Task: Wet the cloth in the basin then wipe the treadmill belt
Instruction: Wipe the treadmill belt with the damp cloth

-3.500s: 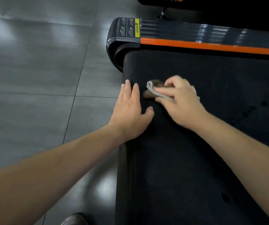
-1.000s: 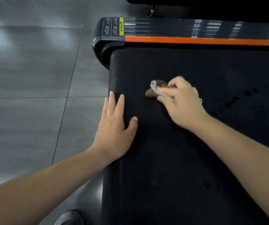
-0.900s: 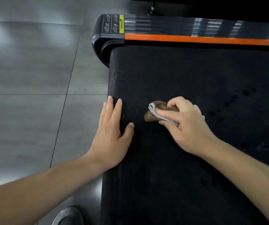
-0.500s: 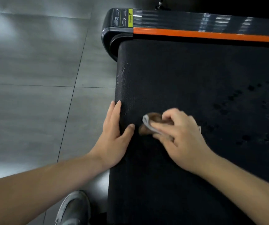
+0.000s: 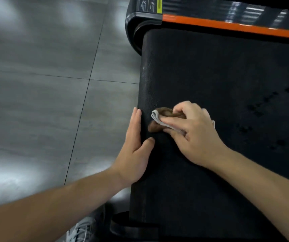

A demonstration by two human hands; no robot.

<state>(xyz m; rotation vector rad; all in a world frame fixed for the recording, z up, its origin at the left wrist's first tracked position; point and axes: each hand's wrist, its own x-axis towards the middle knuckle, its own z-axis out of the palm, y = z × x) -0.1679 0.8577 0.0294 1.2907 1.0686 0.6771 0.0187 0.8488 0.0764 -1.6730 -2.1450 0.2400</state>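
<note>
Gripping a folded cloth (image 5: 161, 117) w/ the right hand (image 5: 197, 135) — fingers curled round it — and pressing it on the black belt (image 5: 210, 75), near the left edge. Brown, w/ a grey border. Resting flat on that edge w/ the left hand (image 5: 135, 154) — fingers straight, holding nothing, thumb near the cloth. Beyond: orange stripe (image 5: 227, 26), label (image 5: 150, 5) at the corner. At left grey floor (image 5: 44, 84); at bottom a shoe (image 5: 80, 231).

Left hand (image 5: 135, 151) lies flat, fingers straight, thumb spread. Right hand (image 5: 192, 137) curls round the cloth (image 5: 157, 117), both forearms bare and outstretched
</note>
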